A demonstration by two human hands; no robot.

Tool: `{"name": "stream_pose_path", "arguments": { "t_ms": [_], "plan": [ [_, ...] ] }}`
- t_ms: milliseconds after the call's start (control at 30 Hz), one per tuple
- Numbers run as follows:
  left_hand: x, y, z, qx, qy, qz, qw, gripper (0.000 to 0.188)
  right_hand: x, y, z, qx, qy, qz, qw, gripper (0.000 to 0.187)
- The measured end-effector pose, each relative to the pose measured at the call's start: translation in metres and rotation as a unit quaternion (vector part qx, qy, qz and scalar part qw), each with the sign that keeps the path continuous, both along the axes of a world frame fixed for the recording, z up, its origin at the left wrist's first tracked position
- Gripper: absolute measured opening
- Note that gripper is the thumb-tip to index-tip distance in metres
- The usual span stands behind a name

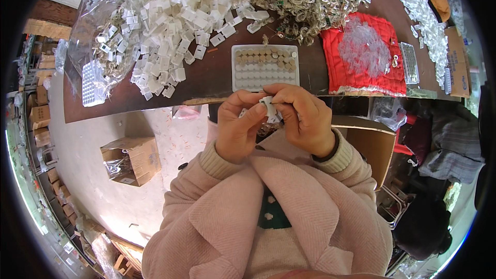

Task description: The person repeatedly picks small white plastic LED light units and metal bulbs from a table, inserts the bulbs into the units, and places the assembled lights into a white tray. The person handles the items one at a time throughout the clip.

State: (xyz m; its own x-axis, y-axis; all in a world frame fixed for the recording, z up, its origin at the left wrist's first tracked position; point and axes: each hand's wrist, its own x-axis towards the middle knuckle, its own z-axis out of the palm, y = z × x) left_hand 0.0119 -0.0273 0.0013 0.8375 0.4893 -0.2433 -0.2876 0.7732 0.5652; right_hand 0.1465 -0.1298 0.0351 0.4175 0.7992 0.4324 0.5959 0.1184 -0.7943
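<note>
Both hands meet in front of my chest, just off the table's near edge. My left hand (240,124) pinches a small white plastic housing (269,107) between thumb and fingers. The fingers of my right hand (306,119) close on the same piece from the other side. Part of the piece is hidden behind my fingers. Just beyond my hands lies a white tray (235,80) with rows of round coin-like cells (263,56), tan ones in the far rows and pale round spots nearer me.
White plastic housings (170,31) are heaped at left. A tangle of wired parts (305,2) lies at the back. Clear film pieces (364,46) rest on a red cloth (341,75) at right. Open cardboard boxes stand on the floor (132,160) and beside me (369,150).
</note>
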Motion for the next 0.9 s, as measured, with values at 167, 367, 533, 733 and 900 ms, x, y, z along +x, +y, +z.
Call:
{"name": "stream_pose_path", "arguments": {
  "t_ms": [167,367,533,733,900],
  "plan": [
    [-0.003,0.012,0.008,0.023,0.016,0.014,1.000,0.018,0.011,0.013,0.009,-0.026,0.036,0.052,0.998,0.019],
    [-0.002,0.027,0.014,-0.086,0.021,0.020,0.996,0.020,0.049,0.056,-0.005,-0.107,-0.168,-0.064,0.978,0.024],
    [-0.009,0.032,0.003,-0.050,-0.013,0.016,0.999,0.017,0.059,0.074,-0.018,-0.147,-0.226,-0.089,0.959,0.013],
    [-0.014,0.037,-0.003,-0.029,-0.003,0.003,1.000,0.018,0.070,0.049,0.004,-0.073,0.126,-0.034,0.989,0.010],
    [0.001,0.035,0.006,0.004,-0.001,-0.022,1.000,0.030,0.065,0.027,0.011,0.035,0.352,0.087,0.931,0.010]
  ]
}}
